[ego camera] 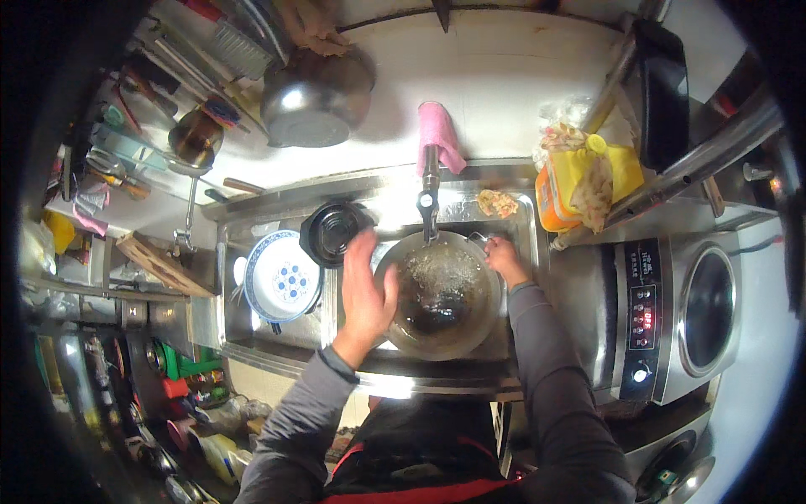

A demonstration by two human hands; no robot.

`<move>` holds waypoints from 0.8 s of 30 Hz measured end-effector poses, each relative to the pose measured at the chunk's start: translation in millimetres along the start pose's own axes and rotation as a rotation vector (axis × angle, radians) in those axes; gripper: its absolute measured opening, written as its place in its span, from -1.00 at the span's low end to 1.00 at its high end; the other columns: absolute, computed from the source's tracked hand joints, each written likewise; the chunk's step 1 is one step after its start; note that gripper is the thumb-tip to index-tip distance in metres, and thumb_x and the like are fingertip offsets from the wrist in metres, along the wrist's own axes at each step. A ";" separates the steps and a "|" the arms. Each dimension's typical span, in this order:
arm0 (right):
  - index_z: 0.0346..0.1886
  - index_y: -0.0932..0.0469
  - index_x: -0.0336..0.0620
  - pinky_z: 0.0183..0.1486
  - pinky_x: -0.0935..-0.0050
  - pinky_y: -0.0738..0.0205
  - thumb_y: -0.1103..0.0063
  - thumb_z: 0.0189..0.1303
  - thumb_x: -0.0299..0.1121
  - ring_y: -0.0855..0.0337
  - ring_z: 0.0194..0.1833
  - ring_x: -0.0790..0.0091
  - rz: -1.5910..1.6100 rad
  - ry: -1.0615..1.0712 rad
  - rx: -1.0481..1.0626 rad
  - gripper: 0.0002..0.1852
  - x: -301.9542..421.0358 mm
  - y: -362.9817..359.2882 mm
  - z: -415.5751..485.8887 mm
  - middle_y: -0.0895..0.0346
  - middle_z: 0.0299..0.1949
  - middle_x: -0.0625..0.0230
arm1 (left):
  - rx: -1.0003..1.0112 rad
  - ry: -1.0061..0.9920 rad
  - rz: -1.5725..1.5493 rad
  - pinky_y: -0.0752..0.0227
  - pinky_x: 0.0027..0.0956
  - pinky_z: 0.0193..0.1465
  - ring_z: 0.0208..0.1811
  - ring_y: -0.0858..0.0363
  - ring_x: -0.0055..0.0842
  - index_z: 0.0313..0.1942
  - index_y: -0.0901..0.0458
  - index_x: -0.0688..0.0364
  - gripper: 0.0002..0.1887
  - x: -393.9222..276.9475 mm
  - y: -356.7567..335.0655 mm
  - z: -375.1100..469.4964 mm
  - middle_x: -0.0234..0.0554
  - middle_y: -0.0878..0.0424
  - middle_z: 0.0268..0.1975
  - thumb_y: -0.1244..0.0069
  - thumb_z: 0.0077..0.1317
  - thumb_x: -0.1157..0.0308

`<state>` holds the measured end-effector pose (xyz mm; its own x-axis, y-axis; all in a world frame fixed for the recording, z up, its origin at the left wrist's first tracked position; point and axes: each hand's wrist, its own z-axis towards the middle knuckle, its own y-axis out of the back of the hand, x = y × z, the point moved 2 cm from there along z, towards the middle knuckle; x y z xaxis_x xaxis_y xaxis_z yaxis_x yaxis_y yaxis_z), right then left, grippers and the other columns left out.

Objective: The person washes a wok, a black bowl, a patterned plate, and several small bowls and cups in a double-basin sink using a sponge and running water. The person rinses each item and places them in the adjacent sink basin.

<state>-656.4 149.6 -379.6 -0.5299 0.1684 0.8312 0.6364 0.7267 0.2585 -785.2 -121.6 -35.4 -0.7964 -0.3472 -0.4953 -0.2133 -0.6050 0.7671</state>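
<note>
A metal wok (390,315) sits over the right sink basin with water (434,296) in it, bubbly on top. The tap (429,214) points down into it at the far rim. My right hand (504,258) grips the wok's wire loop handle (476,238) at the far right. To the left of the wok, my left hand (368,302) is raised with fingers extended and thumb apart, holding nothing. Its fingertips overlap the edge of a black plastic container (334,233); whether they touch cannot be told. A blue-patterned white bowl (283,277) stands in the left basin.
A pink cloth (437,132) hangs over the tap's upper part. Food scraps (497,203) lie on the sink's back ledge. An induction cooker (674,321) stands right, below a metal rail (699,170). A yellow-orange container (567,189) sits back right. A pot (315,101) hangs on the wall.
</note>
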 end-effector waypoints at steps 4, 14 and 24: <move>-0.06 -0.57 -0.13 -0.50 0.36 -0.45 0.01 0.45 -0.21 -0.55 -0.48 0.40 0.213 -0.125 0.101 -0.76 -0.7 -0.6 -7.4 -0.60 -0.35 0.40 | 0.792 0.299 0.351 -0.36 -0.01 0.31 0.24 -0.44 0.12 0.29 -0.23 0.41 -0.21 106.7 -40.1 -154.9 0.32 -0.45 0.17 -0.20 0.16 0.18; -0.23 -0.62 -0.20 -0.20 0.30 -0.46 -0.03 0.32 -0.42 -0.57 -0.34 0.31 -0.011 0.221 -0.264 -0.84 -23.5 -7.6 -26.0 -0.62 -0.36 0.28 | 1.083 0.389 0.415 -0.59 0.03 -0.16 -0.21 -0.74 0.01 -0.07 -0.45 0.28 -0.59 189.4 -43.4 -209.6 0.14 -0.73 -0.25 -0.15 0.22 0.19; -0.24 -0.62 -0.29 -0.27 0.33 -0.44 0.03 0.33 -0.28 -0.57 -0.39 0.33 -0.183 0.381 -0.520 -0.72 78.1 77.2 -167.6 -0.55 -0.47 0.30 | 1.090 0.171 0.532 -0.58 0.03 -0.15 -0.19 -0.72 0.03 -0.09 -0.45 0.25 -0.61 115.5 47.9 -129.7 0.14 -0.72 -0.23 -0.19 0.17 0.27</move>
<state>-554.7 107.2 -212.3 -0.4806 -0.2430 0.8426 0.7931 0.2896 0.5359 -814.0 -283.6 -108.7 -0.8617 -0.5075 0.0003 -0.3113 0.5290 0.7894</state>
